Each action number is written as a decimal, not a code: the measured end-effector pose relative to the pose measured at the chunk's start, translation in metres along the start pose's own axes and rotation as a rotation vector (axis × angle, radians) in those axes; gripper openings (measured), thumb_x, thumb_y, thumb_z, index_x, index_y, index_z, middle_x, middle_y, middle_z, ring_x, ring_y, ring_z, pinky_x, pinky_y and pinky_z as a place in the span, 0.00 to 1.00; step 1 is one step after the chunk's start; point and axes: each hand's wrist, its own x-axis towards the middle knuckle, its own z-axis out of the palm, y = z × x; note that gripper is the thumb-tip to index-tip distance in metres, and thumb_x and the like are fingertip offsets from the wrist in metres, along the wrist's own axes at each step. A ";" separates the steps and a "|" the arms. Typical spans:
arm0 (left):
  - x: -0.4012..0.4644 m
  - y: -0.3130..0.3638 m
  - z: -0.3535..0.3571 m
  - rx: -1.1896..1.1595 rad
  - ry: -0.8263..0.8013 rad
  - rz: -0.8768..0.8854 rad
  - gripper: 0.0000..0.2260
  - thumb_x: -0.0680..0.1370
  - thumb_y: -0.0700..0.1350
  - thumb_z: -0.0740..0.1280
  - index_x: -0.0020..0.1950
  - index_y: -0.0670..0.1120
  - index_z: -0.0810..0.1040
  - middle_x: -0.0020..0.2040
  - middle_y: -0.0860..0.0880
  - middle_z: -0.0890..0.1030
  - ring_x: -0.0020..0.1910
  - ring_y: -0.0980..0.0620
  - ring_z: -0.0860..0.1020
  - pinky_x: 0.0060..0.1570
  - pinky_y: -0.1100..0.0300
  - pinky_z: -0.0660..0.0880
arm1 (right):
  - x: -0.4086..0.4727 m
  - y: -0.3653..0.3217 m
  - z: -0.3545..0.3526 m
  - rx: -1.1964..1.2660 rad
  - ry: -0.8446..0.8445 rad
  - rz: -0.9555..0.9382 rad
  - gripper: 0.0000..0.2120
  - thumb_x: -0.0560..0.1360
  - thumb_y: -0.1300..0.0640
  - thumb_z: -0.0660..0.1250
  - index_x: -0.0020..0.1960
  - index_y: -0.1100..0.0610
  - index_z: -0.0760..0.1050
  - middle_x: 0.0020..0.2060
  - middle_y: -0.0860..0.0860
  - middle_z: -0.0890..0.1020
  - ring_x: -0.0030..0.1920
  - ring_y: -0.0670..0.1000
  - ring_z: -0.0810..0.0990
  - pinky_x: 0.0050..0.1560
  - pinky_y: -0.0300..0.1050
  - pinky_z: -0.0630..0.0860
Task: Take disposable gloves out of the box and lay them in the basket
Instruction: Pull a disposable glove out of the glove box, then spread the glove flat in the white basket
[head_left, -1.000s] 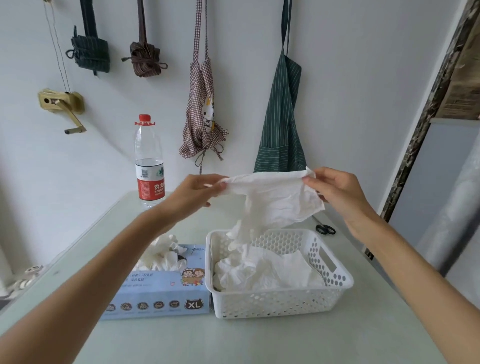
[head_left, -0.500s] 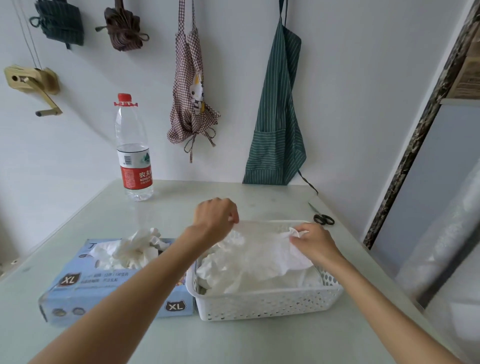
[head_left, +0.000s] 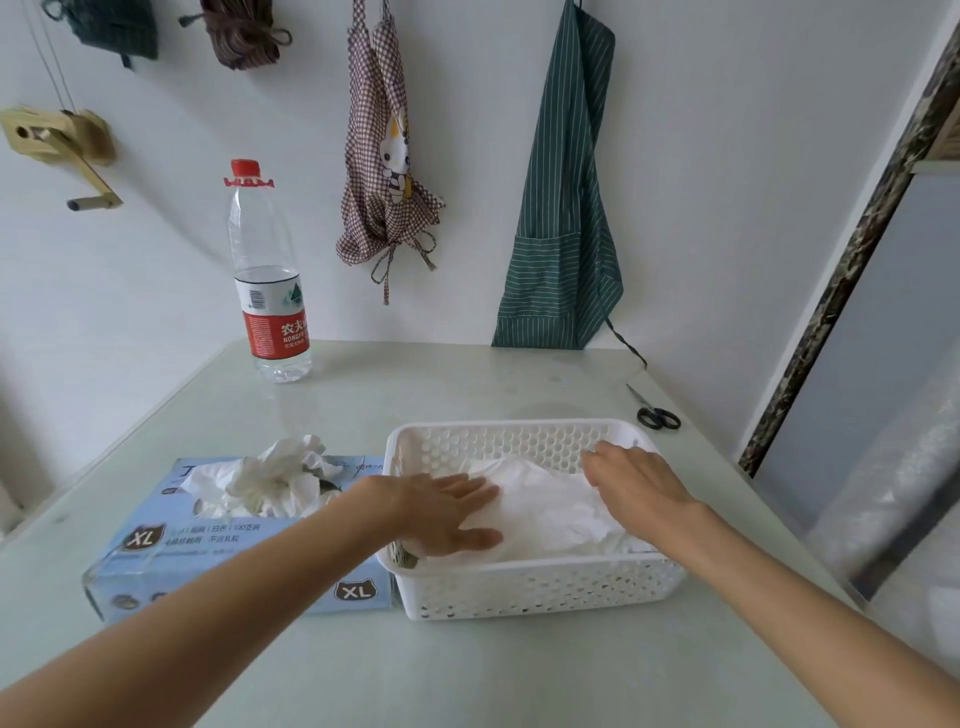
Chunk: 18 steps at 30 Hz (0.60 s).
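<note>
Flat hands on crumpled white gloves
Left hand, right hand pressing, fingers straight, inside perforated plastic basket

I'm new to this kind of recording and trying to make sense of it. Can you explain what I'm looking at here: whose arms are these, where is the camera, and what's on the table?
There is no machine here. The picture comes from a wide-angle camera worn on a person's head, looking forward and down, so the two bare arms are that person's own.

The left hand and right hand both lie flat, fingers straight, on white disposable gloves inside a white basket. Neither hand grips anything; they seem to be smoothing the gloves down.

Beside the basket, on its left, is the blue glove box marked XL, with more gloves bunched out of its opening. Also on the pale table stand a water bottle at the back left and black scissors at the back right. Aprons hang on the wall behind.
</note>
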 end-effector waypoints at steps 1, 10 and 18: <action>0.001 0.000 0.003 0.048 -0.033 -0.011 0.31 0.80 0.63 0.44 0.78 0.51 0.38 0.78 0.52 0.40 0.77 0.55 0.40 0.75 0.51 0.42 | 0.002 0.000 0.001 -0.014 -0.020 -0.009 0.14 0.73 0.74 0.57 0.40 0.55 0.61 0.45 0.51 0.66 0.39 0.54 0.67 0.28 0.41 0.54; -0.014 -0.009 -0.041 -0.291 0.362 0.063 0.16 0.82 0.51 0.58 0.70 0.55 0.69 0.71 0.51 0.71 0.68 0.52 0.69 0.68 0.54 0.65 | -0.008 0.027 -0.051 0.500 0.094 0.044 0.09 0.76 0.60 0.67 0.54 0.50 0.79 0.48 0.45 0.78 0.39 0.43 0.77 0.40 0.37 0.70; 0.029 0.000 0.006 0.009 0.002 0.031 0.38 0.79 0.64 0.51 0.76 0.46 0.32 0.77 0.51 0.34 0.77 0.52 0.40 0.75 0.48 0.47 | 0.012 -0.018 -0.017 0.394 -0.522 -0.122 0.28 0.78 0.57 0.65 0.75 0.47 0.59 0.63 0.53 0.70 0.59 0.54 0.74 0.58 0.46 0.70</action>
